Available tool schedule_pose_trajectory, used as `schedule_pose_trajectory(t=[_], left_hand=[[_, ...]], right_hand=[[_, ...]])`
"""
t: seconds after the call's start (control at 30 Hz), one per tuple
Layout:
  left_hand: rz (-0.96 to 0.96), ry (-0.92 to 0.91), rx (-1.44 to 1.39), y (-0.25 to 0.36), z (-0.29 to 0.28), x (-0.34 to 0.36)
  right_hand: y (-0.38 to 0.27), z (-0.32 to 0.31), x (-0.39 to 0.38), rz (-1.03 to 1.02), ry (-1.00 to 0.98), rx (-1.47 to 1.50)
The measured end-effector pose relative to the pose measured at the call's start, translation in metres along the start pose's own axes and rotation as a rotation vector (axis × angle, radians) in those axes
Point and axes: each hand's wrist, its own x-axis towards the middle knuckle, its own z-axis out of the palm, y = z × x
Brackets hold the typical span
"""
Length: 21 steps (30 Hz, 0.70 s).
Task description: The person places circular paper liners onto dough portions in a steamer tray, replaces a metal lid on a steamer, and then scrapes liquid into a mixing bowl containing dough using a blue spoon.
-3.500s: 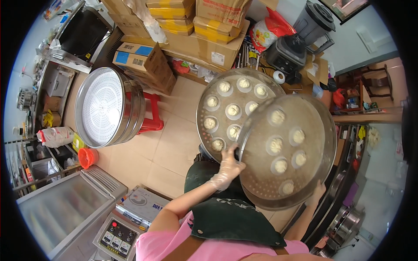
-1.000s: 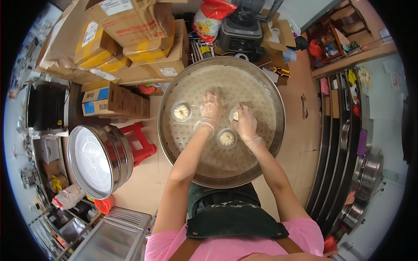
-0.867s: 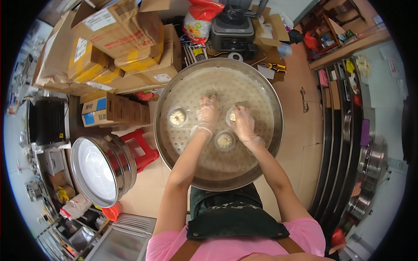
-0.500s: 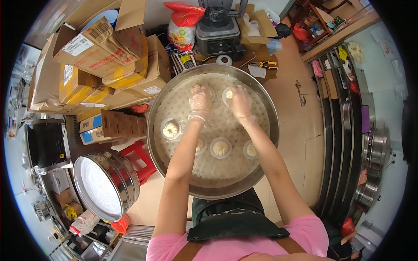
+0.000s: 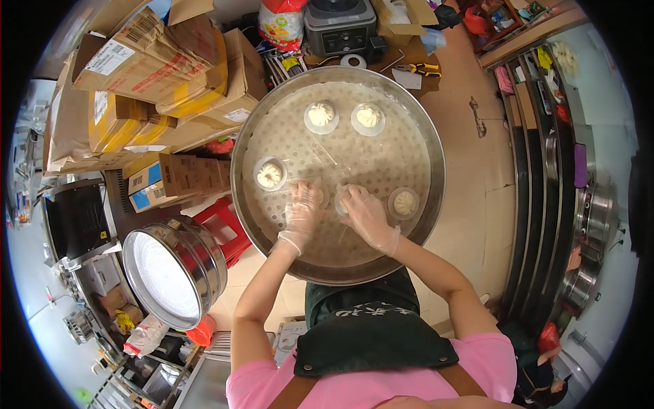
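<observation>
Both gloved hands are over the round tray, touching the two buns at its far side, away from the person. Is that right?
Not quite: in the head view, the left hand and right hand are on the near side of the tray, and the two far buns are untouched. Both hands are indeed gloved and over the round tray.

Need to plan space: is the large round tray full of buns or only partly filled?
Partly filled: several buns sit apart on the tray, its dotted surface showing widely between them.
</observation>
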Motion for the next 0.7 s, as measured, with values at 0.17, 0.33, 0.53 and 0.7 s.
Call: schedule_pose_trajectory(t=[0.17, 0.33, 0.53, 0.7], left_hand=[[0.003, 0.038, -0.028, -0.007, 0.008, -0.005], [-0.006, 0.01, -0.011, -0.002, 0.007, -0.015], [0.152, 0.007, 0.174, 0.015, 0.022, -0.077], [0.165, -0.11, 0.053, 0.046, 0.024, -0.09]], right_hand=[[-0.002, 0.027, -0.002, -0.01, 0.049, -0.321], [0.007, 0.026, -0.006, -0.006, 0.092, -0.233], [0.01, 0.009, 0.003, 0.162, 0.11, -0.108], [0.014, 0.027, 0.028, 0.099, 0.095, -0.141]])
